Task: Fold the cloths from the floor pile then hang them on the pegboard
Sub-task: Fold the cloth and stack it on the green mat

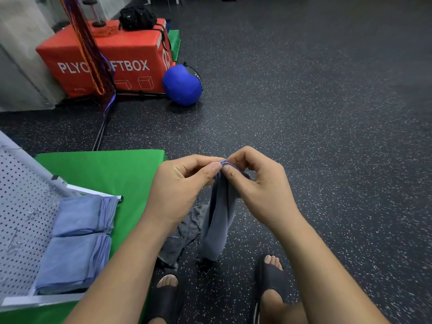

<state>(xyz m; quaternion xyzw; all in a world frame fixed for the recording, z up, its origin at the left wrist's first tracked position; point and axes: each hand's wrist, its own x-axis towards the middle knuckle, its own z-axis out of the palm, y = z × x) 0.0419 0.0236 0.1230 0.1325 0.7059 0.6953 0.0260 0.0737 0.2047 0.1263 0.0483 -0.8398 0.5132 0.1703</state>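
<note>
A grey-blue cloth [218,220] hangs down from both my hands above the dark floor. My left hand [180,185] pinches its top edge between thumb and fingers. Right beside it, my right hand [254,181] pinches the same top edge, the two thumbs almost touching. Under the hanging cloth lies a striped grey cloth [182,235] crumpled on the floor. The white pegboard [21,216] stands at the left, with two folded light-blue cloths [79,239] stacked along its lower part.
A green mat [109,169] lies under the pegboard at the left. My two feet in black slides [272,277] are at the bottom. Farther off stand a red plyo box [105,57], a blue ball [181,84] and hanging ropes [88,45].
</note>
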